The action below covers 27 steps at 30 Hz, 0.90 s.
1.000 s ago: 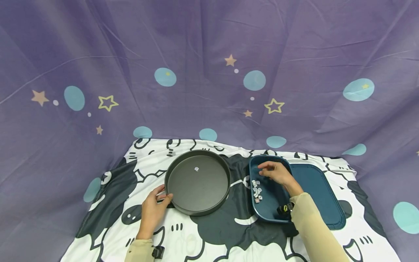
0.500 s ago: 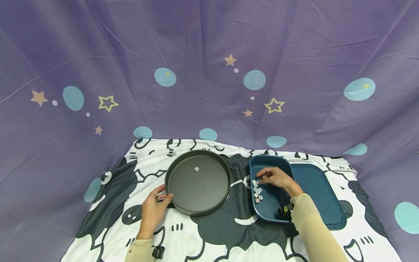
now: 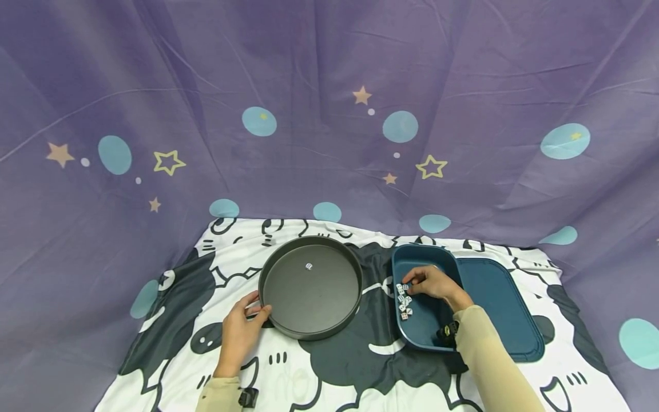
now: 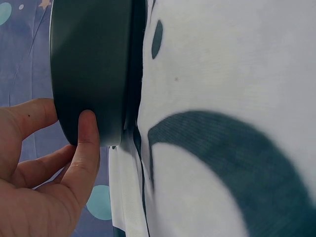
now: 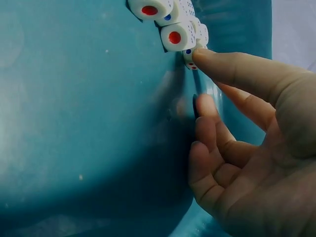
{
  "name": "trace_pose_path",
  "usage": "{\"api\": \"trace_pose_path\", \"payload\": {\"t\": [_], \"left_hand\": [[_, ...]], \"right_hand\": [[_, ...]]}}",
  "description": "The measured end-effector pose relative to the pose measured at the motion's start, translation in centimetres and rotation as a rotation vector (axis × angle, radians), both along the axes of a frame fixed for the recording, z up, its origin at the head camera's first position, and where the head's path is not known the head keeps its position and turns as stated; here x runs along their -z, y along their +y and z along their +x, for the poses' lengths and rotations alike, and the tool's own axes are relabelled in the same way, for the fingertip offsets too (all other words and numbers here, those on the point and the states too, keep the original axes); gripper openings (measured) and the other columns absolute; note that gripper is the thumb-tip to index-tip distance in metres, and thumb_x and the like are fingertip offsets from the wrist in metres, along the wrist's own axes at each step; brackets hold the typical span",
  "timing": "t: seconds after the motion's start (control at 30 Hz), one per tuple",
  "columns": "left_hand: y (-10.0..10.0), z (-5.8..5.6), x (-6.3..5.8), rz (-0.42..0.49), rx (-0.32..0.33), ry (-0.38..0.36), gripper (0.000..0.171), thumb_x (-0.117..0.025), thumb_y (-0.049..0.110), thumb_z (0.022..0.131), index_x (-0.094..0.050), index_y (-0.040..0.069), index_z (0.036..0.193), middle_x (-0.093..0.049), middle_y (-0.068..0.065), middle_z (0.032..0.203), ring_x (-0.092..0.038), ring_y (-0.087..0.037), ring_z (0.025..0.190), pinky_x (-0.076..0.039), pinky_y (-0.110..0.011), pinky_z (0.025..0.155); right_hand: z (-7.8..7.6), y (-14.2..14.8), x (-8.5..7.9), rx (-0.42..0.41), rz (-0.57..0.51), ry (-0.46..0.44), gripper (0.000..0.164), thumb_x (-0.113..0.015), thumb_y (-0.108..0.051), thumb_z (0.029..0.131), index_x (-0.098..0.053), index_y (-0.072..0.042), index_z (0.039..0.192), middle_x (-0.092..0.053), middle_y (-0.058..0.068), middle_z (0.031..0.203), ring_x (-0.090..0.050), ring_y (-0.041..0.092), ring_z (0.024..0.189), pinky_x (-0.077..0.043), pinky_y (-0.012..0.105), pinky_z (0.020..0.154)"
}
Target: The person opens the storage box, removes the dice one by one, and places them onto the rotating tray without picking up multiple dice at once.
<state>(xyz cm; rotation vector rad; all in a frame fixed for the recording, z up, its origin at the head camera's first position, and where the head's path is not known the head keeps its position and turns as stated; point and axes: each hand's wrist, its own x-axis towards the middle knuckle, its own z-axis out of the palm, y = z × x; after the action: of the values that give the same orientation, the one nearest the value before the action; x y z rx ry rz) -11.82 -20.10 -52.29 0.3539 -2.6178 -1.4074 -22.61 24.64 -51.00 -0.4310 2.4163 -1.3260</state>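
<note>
Right hand (image 3: 433, 284) lowered to dice (image 5: 177, 38), hold unclear; left (image 3: 242, 330) pinches pan (image 3: 311, 300); printed cloth (image 3: 280, 380), curtain (image 3: 309, 68).

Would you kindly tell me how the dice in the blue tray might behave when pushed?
The dice look small against the fingers, so probably light. Their rounded corners suggest they may tumble; bunched together, they would likely nudge one another.

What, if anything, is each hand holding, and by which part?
Left hand holds the round dark-grey pan by its outer wall. Right hand touches a white cubic die; whether it is pinched cannot be told.
</note>
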Motion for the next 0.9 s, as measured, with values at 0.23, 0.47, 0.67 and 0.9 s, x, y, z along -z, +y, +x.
{"api": "trace_pose_path", "payload": {"t": [0.23, 0.47, 0.67, 0.9], "left_hand": [[-0.1, 0.1, 0.1, 0.000, 0.000, -0.001, 0.052, -0.073, 0.021, 0.093, -0.057, 0.004, 0.139, -0.061, -0.019, 0.132, -0.066, -0.031, 0.108, -0.044, -0.053, 0.097], [-0.1, 0.1, 0.1, -0.012, 0.000, 0.003, 0.052, -0.074, 0.022, 0.092, -0.058, 0.004, 0.139, -0.063, -0.018, 0.131, -0.067, -0.031, 0.107, -0.042, -0.054, 0.099], [-0.1, 0.0, 0.2, -0.012, -0.002, 0.006, 0.052, -0.074, 0.021, 0.092, -0.057, 0.004, 0.139, -0.062, -0.018, 0.131, -0.067, -0.031, 0.107, -0.043, -0.053, 0.098], [-0.1, 0.0, 0.2, -0.017, -0.002, 0.010, 0.052, -0.074, 0.020, 0.092, -0.057, 0.003, 0.138, -0.062, -0.018, 0.131, -0.067, -0.031, 0.106, -0.044, -0.053, 0.097]], "right_hand": [[0.2, 0.0, 0.0, -0.015, -0.018, 0.042, 0.017, -0.070, 0.011, 0.085, -0.067, 0.015, 0.101, -0.059, 0.017, 0.075, -0.047, 0.012, 0.066, -0.038, 0.023, 0.058], [-1.0, 0.8, 2.4, 0.006, -0.027, 0.029, 0.017, -0.072, 0.004, 0.086, -0.071, 0.009, 0.102, -0.066, 0.016, 0.081, -0.052, 0.012, 0.069, -0.042, 0.023, 0.061], [-1.0, 1.0, 2.1, 0.042, -0.056, 0.002, 0.016, -0.070, 0.004, 0.088, -0.071, 0.009, 0.103, -0.066, 0.014, 0.084, -0.057, 0.016, 0.074, -0.047, 0.026, 0.064], [-0.8, 1.0, 1.0, 0.092, -0.069, 0.023, 0.017, -0.070, 0.000, 0.090, -0.071, 0.007, 0.105, -0.063, 0.012, 0.082, -0.051, 0.015, 0.065, -0.042, 0.025, 0.056]]}}
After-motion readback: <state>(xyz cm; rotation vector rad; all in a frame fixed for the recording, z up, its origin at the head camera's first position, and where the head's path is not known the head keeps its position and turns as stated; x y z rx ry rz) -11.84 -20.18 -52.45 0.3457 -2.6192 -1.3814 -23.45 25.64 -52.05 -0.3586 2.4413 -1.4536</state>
